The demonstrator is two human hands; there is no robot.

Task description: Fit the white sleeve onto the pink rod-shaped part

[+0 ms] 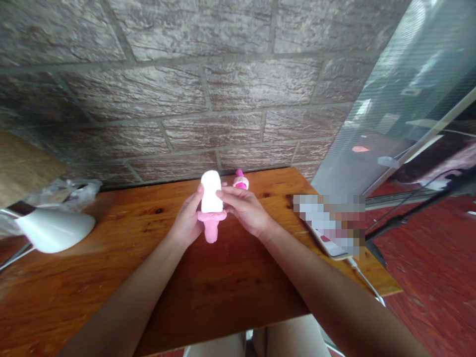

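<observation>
Above the wooden table (223,287), both my hands hold a small toy shaped like an ice lolly (210,208), with a white upper part and a pink base and handle pointing down. My left hand (189,218) wraps its fingers round the left side of the white part. My right hand (245,208) pinches the white part from the right with thumb and fingers. Just behind my right hand a small pink and white object (241,180) pokes up; I cannot tell whether it rests on the table or sits in the hand.
A white desk lamp head (55,229) lies at the left with crumpled clear plastic (70,191) behind it. A white device with a cable (334,243) sits at the table's right edge. A stone-pattern wall (208,84) backs the table. Red floor lies to the right.
</observation>
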